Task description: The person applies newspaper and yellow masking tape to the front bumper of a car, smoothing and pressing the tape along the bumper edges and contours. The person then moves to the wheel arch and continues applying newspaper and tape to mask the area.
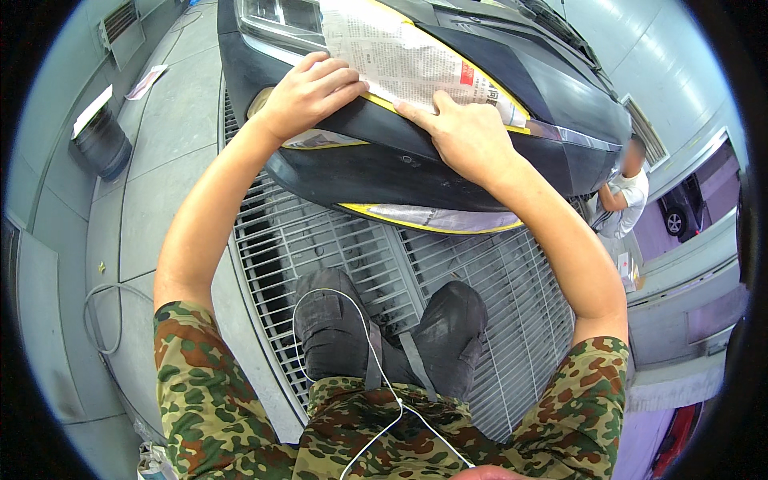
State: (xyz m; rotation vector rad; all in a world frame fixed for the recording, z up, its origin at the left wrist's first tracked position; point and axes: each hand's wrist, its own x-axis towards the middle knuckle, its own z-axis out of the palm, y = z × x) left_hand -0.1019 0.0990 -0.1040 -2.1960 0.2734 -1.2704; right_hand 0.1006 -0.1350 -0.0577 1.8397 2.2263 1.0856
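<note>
Newspaper cut off above, small print unreadable

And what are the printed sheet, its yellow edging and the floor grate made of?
Printed sheet: matte newspaper, it seems, thin and covered in print. Yellow edging: probably smooth masking tape, narrow and flat. Floor grate: likely dull grey metal, with thin, stiff-looking bars.

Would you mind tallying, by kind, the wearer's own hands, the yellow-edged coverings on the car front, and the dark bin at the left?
Wearer's own hands, left hand and right hand: 2
Newspaper covering: 1
Yellow-edged pale patches, upper patch and lower patch: 2
Dark bin: 1
Total: 6
</note>
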